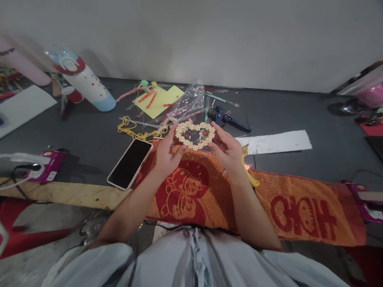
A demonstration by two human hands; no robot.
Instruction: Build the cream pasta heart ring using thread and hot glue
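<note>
A heart-shaped ring of small cream beads (194,135) is held up between both hands over an orange and red towel (306,209). My left hand (167,153) pinches its left lobe with thumb and fingers. My right hand (227,149) grips its right lobe, fingers curled round the edge. A yellow cord (132,132) lies on the dark table just left of the heart.
A phone (130,163) lies face up left of my left hand. Behind the heart are clear plastic wrap (187,102), yellow paper (158,100), a blue tool (226,119) and a white strip (276,142). A white bottle (85,83) lies at back left.
</note>
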